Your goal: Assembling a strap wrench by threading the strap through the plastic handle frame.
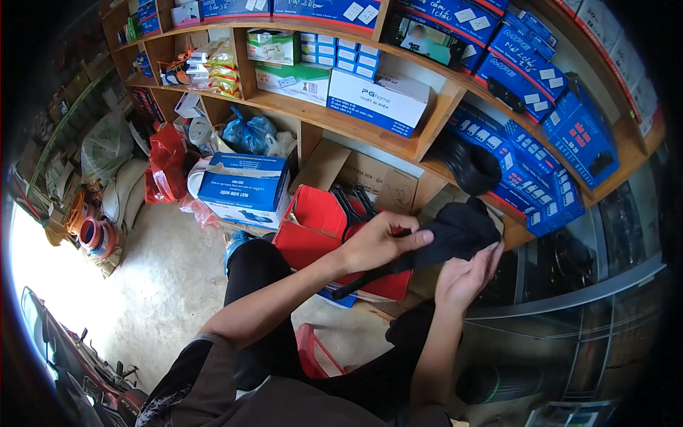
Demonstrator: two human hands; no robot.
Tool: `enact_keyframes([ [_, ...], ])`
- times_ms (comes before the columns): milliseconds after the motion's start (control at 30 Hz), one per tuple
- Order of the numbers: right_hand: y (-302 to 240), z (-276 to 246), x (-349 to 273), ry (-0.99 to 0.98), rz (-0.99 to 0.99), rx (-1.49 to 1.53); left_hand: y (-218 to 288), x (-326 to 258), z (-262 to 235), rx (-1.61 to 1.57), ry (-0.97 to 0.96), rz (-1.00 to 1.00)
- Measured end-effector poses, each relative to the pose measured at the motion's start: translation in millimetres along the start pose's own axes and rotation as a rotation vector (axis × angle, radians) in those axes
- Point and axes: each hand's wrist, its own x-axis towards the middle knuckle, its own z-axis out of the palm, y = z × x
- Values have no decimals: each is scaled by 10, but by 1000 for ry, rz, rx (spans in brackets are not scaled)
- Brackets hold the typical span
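Observation:
Both hands are on a black, soft-looking item [459, 231], broad and bunched at the right with a narrow dark end slanting down past my left wrist. Its exact kind I cannot make out. My left hand [380, 243] pinches its left part between thumb and fingers. From below, my right hand [466, 276] grips the wider part, fingers up along its right edge. Just under my hands stands an open red cardboard box [306, 220], with black loop-shaped handles [356, 203] sticking up out of it.
Wooden shelves [284, 101] filled with blue and white boxes curve across the back. A blue-and-white carton [242, 188] stands left of the red box, near a red plastic bag [165, 164]. A glass case [562, 292] is at right. A red stool [307, 349] stands below my arms.

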Motion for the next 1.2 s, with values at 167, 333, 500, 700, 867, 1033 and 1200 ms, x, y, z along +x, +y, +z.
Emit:
enact_keyframes([
  [167, -302, -138, 189, 221, -512, -876, 238, 66, -249, -119, 217, -93],
  [333, -426, -392, 51, 679, -401, -653, 261, 56, -413, -52, 211, 5],
  [500, -578, -429, -56, 550, -254, -665, 219, 35, -443, -77, 254, -28],
  [700, -749, -350, -93, 349, 21, -133, 212, -20, -508, -156, 127, 61],
  [867, -605, -287, -65, -204, 287, -812, 279, -35, -279, -151, 74, 40],
  [1033, -272, 109, -242, -382, 517, -1012, 270, -41, -204, 24, 146, 78],
  [1200, -377, 44, -87, -336, -102, -1042, 237, 19, -376, 435, 220, 273],
])
